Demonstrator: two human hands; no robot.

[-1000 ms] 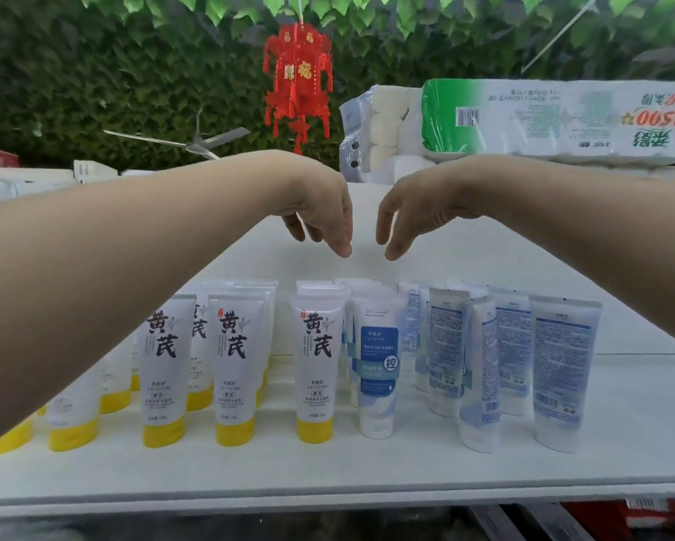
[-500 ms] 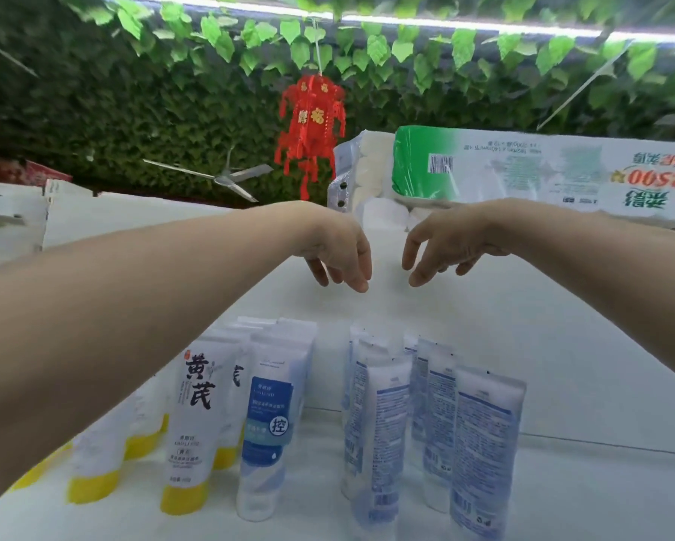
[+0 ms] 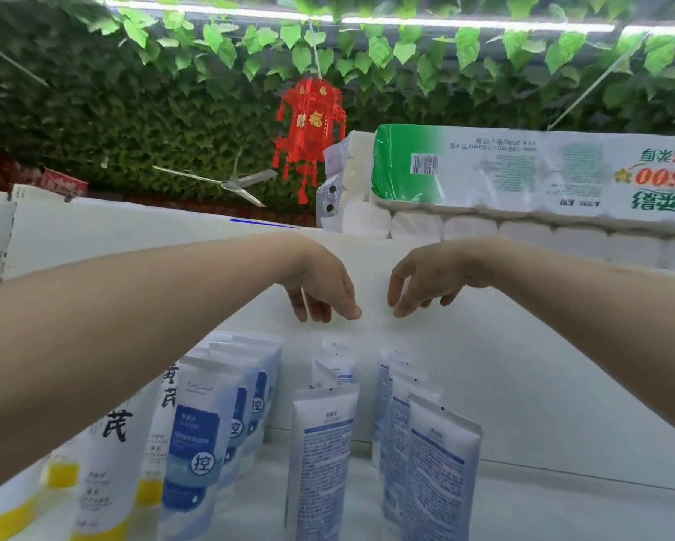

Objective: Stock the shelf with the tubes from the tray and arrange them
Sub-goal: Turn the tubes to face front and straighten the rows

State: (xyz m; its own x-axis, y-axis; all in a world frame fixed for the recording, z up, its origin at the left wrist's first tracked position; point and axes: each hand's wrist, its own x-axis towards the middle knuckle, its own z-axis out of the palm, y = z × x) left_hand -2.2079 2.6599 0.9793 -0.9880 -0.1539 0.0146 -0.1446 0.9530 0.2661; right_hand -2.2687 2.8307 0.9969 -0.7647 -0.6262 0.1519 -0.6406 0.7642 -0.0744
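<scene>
White tubes stand cap-down in rows on the white shelf [image 3: 542, 404]. At the left are yellow-capped tubes [image 3: 106, 454] with black characters. Beside them stands a row of blue-labelled tubes [image 3: 195, 435]. Further right, white tubes with blue print show their backs: one in front [image 3: 320, 458], one tilted behind it [image 3: 334, 369], and a row at the right [image 3: 425, 454]. My left hand [image 3: 320, 290] and my right hand [image 3: 425, 283] hang above the tubes near the shelf's back wall, fingers pointing down and loosely bent. Both hold nothing.
Large packs of toilet paper [image 3: 523, 173] lie on top of the shelf unit at the back right. A red paper lantern [image 3: 308, 123] hangs in front of a leafy green wall. The tray is not in view.
The view has moved closer and to the right along the shelf. Both hands have stayed together above the tubes, holding nothing, and now hang a little lower toward the tilted tube.
</scene>
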